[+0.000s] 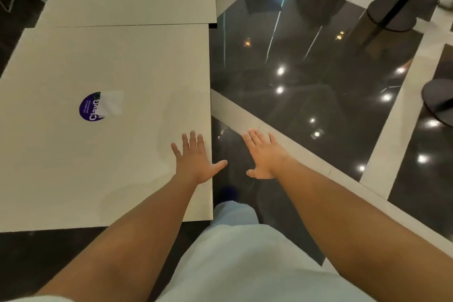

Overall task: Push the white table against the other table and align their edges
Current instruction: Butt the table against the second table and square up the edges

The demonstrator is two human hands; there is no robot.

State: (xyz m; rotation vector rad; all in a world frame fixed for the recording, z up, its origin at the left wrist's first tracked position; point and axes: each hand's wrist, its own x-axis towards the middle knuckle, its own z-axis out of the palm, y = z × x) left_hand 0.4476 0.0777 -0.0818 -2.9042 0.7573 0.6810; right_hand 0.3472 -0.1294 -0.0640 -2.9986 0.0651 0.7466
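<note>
The near white table (61, 167) fills the left of the view, with a half-peeled purple round sticker (92, 106) on top. The far white table (152, 0) lies just beyond it, and their facing edges meet. The far table's right edge sticks out a little further right than the near one's. My left hand (196, 157) is open with fingers spread over the near table's right edge, thumb past the edge. My right hand (262, 152) is open, palm down, in the air over the floor to the right of the table, holding nothing.
Glossy dark floor (306, 81) with white stripes spreads to the right. Two round black table bases (392, 17) (438, 103) stand at the far right. My light trousers (245, 252) and a dark shoe (229, 192) are beside the table's near right corner.
</note>
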